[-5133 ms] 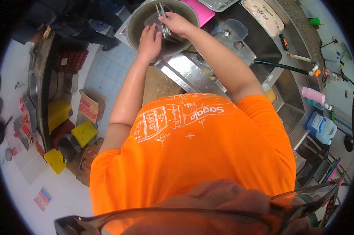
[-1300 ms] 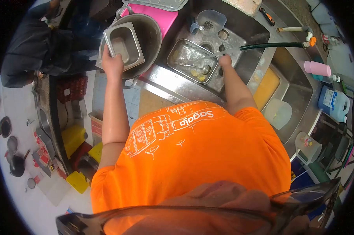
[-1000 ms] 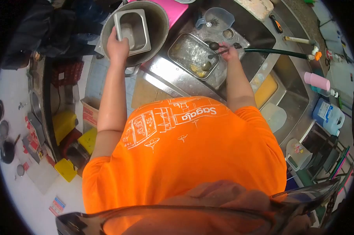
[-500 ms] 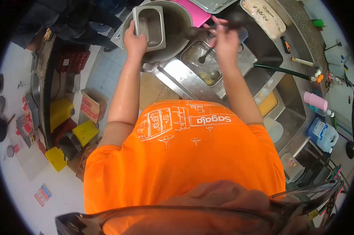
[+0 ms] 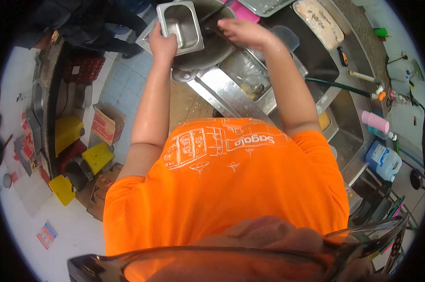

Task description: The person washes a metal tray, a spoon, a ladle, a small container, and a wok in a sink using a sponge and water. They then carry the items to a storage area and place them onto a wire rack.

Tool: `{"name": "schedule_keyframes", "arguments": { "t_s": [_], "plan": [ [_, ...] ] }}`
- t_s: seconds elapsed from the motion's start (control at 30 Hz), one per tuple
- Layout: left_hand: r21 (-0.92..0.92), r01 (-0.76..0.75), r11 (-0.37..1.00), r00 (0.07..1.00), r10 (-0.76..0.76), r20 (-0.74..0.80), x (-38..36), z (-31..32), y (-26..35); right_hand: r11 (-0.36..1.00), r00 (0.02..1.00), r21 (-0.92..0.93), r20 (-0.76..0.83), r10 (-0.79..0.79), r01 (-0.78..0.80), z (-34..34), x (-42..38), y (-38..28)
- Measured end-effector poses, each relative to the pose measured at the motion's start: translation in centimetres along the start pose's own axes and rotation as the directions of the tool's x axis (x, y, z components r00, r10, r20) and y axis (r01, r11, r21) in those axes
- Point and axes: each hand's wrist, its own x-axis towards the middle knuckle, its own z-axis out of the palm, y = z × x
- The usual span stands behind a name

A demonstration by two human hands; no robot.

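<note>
My left hand [image 5: 163, 46] grips a small rectangular steel container [image 5: 180, 27] by its near edge, tilted over the left part of a large round metal pot [image 5: 212, 58]. My right hand [image 5: 244, 34] is over the pot's right side, fingers stretched to the left and nothing visible in them. Dark, long-handled utensils [image 5: 216, 13] lie in the pot, partly hidden and blurred. Below my right forearm, a rectangular metal tray [image 5: 238, 66] holds water, yellowish bits and a spoon [image 5: 258, 88].
A clear plastic container [image 5: 285, 38] stands beyond my right wrist. At the right are a labelled packed tray [image 5: 319, 22], an orange-black handled tool [image 5: 342, 56], a green hose [image 5: 337, 84], pink cups [image 5: 375, 121] and a blue jug [image 5: 384, 160]. Another person [image 5: 88, 23] stands at upper left.
The dark utensils have left my right hand, which has moved left over the pot and opened. My left hand has shifted the steel container slightly up and right.
</note>
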Motion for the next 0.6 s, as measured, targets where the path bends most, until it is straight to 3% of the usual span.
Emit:
{"name": "schedule_keyframes", "arguments": {
  "t_s": [0.03, 0.07, 0.1, 0.17, 0.23, 0.3, 0.33, 0.4, 0.43, 0.47, 0.53, 0.57, 0.6],
  "plan": [
    [-0.015, -0.001, 1.0, 1.0, 0.001, 0.029, -0.1, -0.1, 0.3, 0.995, 0.997, -0.078, -0.036, -0.066, 0.063, -0.5, -1.9, -1.7],
    [-0.033, -0.002, 0.999, 0.999, 0.004, 0.052, -0.1, -0.2, 0.7, 0.966, 0.962, -0.015, -0.087, -0.258, 0.257, -2.6, 0.5, 2.3],
    [-0.054, -0.006, 0.999, 0.998, 0.01, 0.068, 0.0, -0.2, 0.7, 0.963, 0.955, 0.0, -0.132, -0.266, 0.268, -3.5, -1.9, 1.2],
    [-0.013, 0.055, 0.998, 0.992, -0.053, 0.116, 0.6, 0.1, 0.0, 0.985, 0.984, 0.093, 0.089, -0.154, 0.146, -8.1, -3.2, 6.7],
    [-0.016, 0.076, 0.997, 0.984, -0.073, 0.163, 0.8, 0.5, -0.1, 0.974, 0.968, 0.038, 0.13, 0.216, -0.223, -9.1, -4.1, 12.5],
    [-0.06, 0.059, 0.996, 0.974, -0.044, 0.222, 0.7, 0.6, 0.4, 0.902, 0.898, -0.108, 0.098, 0.429, -0.419, -7.8, -2.0, 22.5],
    [-0.04, 0.052, 0.998, 0.97, -0.041, 0.24, 1.0, 1.0, -0.7, 0.771, 0.903, -0.597, 0.174, 0.394, -0.222, -6.7, -0.3, 27.5],
    [0.067, -0.003, 0.998, 0.963, -0.015, 0.269, 0.4, 1.1, -0.2, 0.446, 0.962, -0.895, 0.092, 0.258, -0.034, -3.7, 1.1, 37.6],
    [0.121, -0.034, 0.992, 0.96, -0.001, 0.28, 0.3, 1.2, 0.0, 0.481, 0.989, -0.867, -0.082, 0.123, -0.132, -2.6, 1.3, 41.3],
    [0.099, -0.085, 0.991, 0.96, 0.055, 0.275, 0.2, 1.6, -1.0, 0.45, 0.986, -0.878, -0.126, 0.109, -0.162, -2.1, 1.4, 42.0],
    [0.219, -0.088, 0.972, 0.959, 0.023, 0.283, -0.5, 1.6, 1.0, 0.407, 0.971, -0.882, -0.227, 0.073, -0.236, -0.1, 2.0, 42.6],
    [0.28, -0.089, 0.956, 0.956, 0.003, 0.294, -0.8, 1.8, 1.7, 0.389, 0.978, -0.897, -0.186, 0.093, -0.208, 0.4, 2.6, 42.0],
    [0.23, -0.228, 0.946, 0.95, 0.164, 0.266, -0.2, 2.2, -0.8, 0.367, 0.982, -0.913, -0.145, 0.118, -0.179, 0.2, 2.8, 40.7]
  ]
}}
